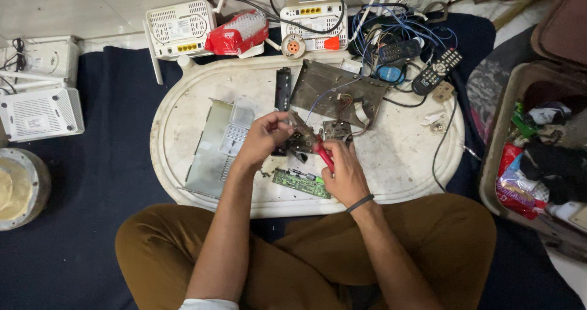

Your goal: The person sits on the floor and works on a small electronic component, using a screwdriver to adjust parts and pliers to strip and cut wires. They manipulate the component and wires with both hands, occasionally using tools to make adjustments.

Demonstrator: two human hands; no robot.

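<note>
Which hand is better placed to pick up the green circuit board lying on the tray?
Right. The right hand sits directly beside the green circuit board, though it holds a red-handled tool; the left hand is farther up.

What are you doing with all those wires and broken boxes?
A person sits cross-legged at a white oval tray. The left hand holds up a small electronic part, and the right hand works on it with a red-handled tool. A green circuit board lies just below the hands.
</note>
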